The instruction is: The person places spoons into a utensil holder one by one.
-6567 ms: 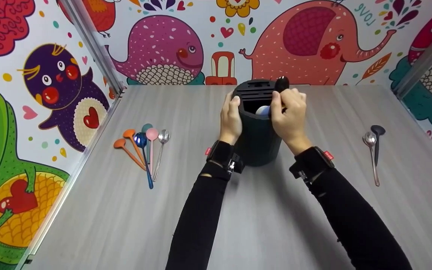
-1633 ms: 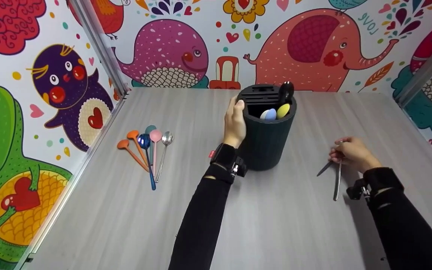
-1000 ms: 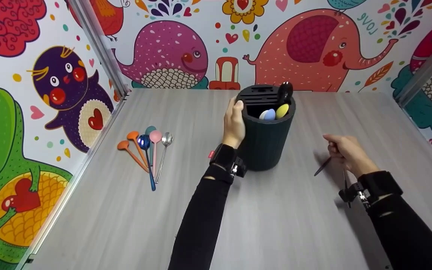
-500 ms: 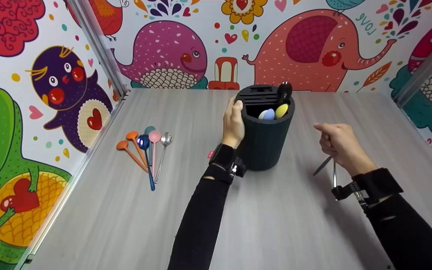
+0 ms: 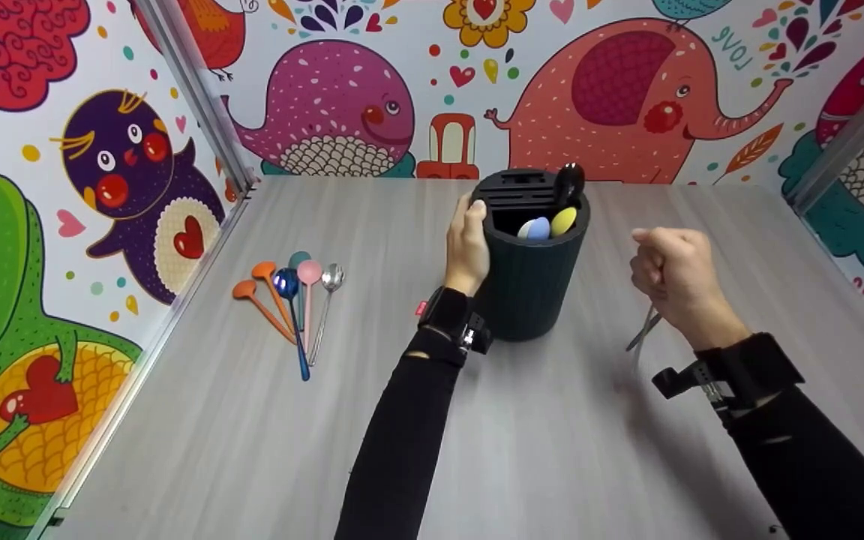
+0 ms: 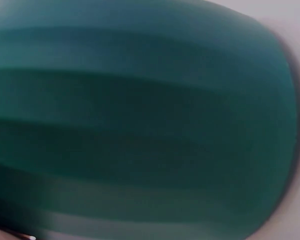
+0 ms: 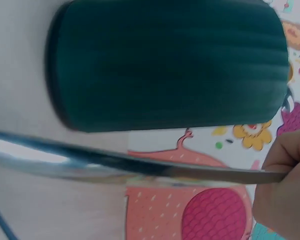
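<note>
A dark green utensil holder with a slotted black top stands upright on the table. My left hand grips its left side near the rim. To the right of the holder, my right hand is raised with curled fingers and pinches a silver spoon. The spoon's handle points down; its bowl is hidden by the hand. Below that hand lies a dark grey spoon, only its handle end showing. A black utensil, a yellow piece and a pale blue piece stick up inside the holder.
At the left of the table lies a fan of utensils: two orange spoons, a shiny blue spoon, a teal spoon, a pink spoon and a silver utensil. Printed wall panels close off the back and sides.
My right hand left the holder and picked up the silver spoon at the right, then rose toward the holder. The dark grey spoon shifted left. My left hand stays on the holder.
</note>
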Demonstrator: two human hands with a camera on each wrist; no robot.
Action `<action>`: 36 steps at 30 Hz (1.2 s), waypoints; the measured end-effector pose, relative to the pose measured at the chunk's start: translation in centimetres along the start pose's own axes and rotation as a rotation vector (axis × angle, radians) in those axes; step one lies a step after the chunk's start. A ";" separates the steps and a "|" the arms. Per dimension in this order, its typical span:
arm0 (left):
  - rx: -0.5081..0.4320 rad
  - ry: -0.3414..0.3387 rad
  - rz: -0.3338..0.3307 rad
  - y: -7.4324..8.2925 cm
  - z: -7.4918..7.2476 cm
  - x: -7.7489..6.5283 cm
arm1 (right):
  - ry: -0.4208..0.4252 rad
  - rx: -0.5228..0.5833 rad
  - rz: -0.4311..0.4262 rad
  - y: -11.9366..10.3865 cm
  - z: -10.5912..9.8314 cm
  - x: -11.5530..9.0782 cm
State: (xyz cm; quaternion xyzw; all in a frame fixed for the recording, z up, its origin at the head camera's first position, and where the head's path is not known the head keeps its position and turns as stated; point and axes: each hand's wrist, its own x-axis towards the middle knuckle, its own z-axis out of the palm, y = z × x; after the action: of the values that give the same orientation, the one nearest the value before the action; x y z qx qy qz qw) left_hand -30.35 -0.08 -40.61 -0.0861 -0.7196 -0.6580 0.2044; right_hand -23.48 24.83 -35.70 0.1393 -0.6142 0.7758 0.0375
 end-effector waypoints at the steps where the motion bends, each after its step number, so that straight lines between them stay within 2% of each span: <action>1: 0.003 0.000 -0.001 0.0 0.0 0.0 | 0.005 0.005 -0.018 -0.2 0.3 0.0; 11: 0.024 0.003 -0.022 0.2 -0.1 0.0 | -0.056 0.090 -0.159 -2.5 3.0 0.3; 17: 0.030 0.003 -0.024 0.1 -0.1 0.0 | -0.111 0.206 -0.216 -3.8 3.9 0.8; 21: 0.024 -0.006 -0.029 0.1 0.0 0.0 | -0.100 0.246 -0.235 -4.5 4.5 1.0; 29: 0.019 0.002 -0.020 0.1 -0.1 0.0 | -0.058 0.249 -0.324 -6.0 6.0 1.6; 36: 0.026 0.000 -0.009 0.2 -0.1 0.1 | -0.026 0.333 -0.388 -7.9 7.2 2.2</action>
State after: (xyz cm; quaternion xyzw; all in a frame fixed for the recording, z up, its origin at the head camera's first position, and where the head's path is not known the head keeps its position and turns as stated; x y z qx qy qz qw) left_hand -30.31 -0.14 -40.40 -0.0802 -0.7286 -0.6494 0.2023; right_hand -22.58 19.57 -26.18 0.2686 -0.4403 0.8427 0.1544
